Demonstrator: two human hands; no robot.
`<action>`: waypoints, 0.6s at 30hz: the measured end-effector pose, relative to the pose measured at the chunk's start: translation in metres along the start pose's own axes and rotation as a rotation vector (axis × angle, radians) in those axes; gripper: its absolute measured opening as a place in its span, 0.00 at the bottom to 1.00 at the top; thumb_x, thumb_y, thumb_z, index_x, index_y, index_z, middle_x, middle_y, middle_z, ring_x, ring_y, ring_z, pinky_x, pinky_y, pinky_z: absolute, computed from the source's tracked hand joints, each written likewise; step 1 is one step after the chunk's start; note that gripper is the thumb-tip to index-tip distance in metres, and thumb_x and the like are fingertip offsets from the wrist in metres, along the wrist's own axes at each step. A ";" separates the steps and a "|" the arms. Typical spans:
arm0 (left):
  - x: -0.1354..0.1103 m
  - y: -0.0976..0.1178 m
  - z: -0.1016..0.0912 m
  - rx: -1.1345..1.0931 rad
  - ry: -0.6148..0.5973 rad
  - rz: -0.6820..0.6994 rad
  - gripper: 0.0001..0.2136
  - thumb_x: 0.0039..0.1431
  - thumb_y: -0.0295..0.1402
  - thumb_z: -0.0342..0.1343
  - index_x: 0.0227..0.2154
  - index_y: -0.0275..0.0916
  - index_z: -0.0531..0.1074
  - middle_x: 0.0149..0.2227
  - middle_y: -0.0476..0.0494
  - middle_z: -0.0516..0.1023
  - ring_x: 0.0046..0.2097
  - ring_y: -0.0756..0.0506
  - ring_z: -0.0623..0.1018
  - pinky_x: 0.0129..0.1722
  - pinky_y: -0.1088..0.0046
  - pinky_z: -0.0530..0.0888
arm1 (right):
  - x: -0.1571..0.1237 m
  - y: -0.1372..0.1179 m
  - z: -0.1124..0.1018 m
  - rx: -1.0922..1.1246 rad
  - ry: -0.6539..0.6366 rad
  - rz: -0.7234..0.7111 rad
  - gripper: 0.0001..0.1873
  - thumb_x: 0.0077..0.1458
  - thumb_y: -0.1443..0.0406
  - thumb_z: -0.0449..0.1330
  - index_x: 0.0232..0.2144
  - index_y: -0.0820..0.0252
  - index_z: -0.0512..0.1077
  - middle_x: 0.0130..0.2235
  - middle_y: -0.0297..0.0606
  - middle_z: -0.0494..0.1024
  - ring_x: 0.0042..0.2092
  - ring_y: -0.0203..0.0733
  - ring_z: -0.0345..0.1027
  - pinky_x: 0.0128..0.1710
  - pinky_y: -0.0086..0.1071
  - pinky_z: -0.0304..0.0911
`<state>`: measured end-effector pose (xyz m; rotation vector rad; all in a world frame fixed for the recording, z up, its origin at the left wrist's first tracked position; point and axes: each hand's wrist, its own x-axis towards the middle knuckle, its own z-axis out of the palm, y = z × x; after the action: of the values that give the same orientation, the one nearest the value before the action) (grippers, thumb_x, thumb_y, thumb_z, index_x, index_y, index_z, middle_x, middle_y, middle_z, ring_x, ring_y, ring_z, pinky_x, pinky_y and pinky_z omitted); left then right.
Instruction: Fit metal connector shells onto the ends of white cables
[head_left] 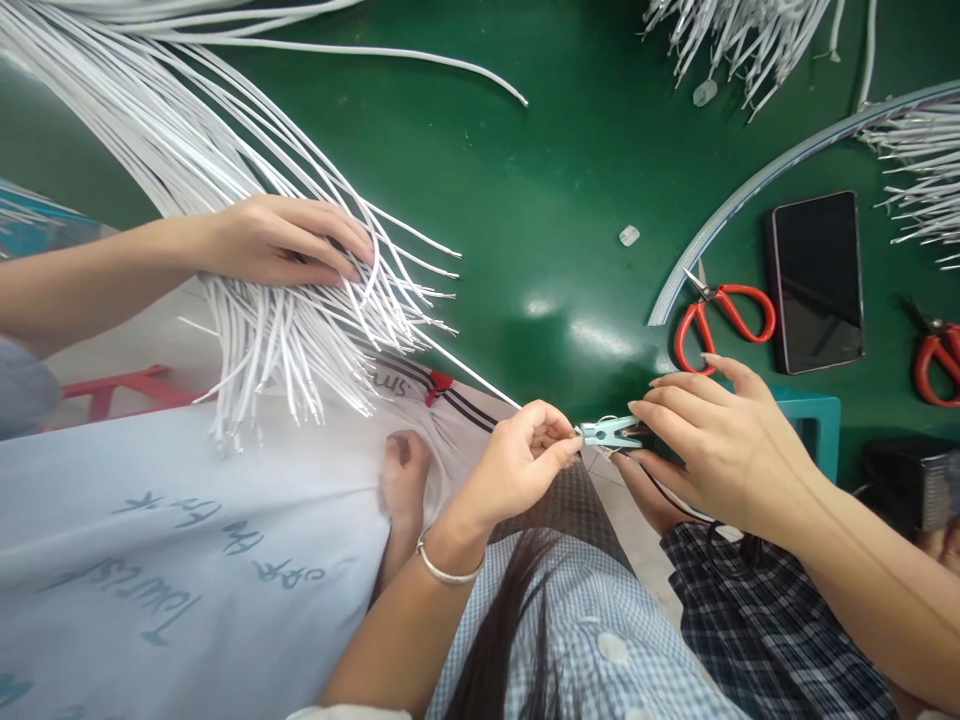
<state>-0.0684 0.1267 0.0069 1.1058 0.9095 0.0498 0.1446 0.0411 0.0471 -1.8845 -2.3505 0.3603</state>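
Observation:
My left hand [519,462], with a silver bangle on the wrist, is closed in a pinch around the end of a white cable [476,372]. That cable runs back up-left to a large bundle of white cables [247,170]. Just right of my left fingertips is a light-blue spring clip [611,432], its jaws at the cable's tip. My right hand [705,440] grips the clip's handles from the right. Thin wires hang about the clip. Exactly how the jaws meet the cable end is hidden by my left fingers.
At left, a co-worker's hand [292,240] rests on the bundle. Red-handled scissors [724,310], a phone [817,280] and a clear braided hose [750,185] lie on the green table [540,180]. More cable ends [926,170] lie far right, near a second red-handled tool [937,360].

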 end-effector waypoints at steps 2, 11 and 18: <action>-0.004 -0.001 0.001 0.105 0.024 0.058 0.07 0.60 0.34 0.58 0.36 0.35 0.70 0.34 0.47 0.75 0.35 0.53 0.76 0.37 0.80 0.73 | -0.007 0.001 -0.005 0.021 -0.017 0.011 0.17 0.62 0.58 0.54 0.46 0.65 0.70 0.46 0.45 0.75 0.55 0.54 0.66 0.60 0.54 0.47; -0.008 -0.011 0.013 0.320 0.218 0.245 0.02 0.59 0.28 0.57 0.33 0.35 0.73 0.31 0.47 0.75 0.31 0.52 0.73 0.32 0.79 0.70 | -0.075 -0.006 -0.008 -0.045 0.021 0.388 0.48 0.54 0.44 0.58 0.67 0.64 0.51 0.66 0.59 0.53 0.69 0.62 0.43 0.66 0.56 0.37; -0.008 -0.014 0.016 0.304 0.243 0.136 0.04 0.59 0.30 0.56 0.33 0.36 0.75 0.31 0.47 0.77 0.30 0.52 0.76 0.30 0.80 0.71 | -0.074 -0.014 -0.002 -0.028 0.109 0.480 0.46 0.56 0.48 0.57 0.68 0.65 0.48 0.65 0.63 0.53 0.67 0.70 0.43 0.58 0.69 0.46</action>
<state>-0.0687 0.1047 0.0032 1.4667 1.0814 0.1652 0.1482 -0.0332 0.0572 -2.4028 -1.8242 0.2541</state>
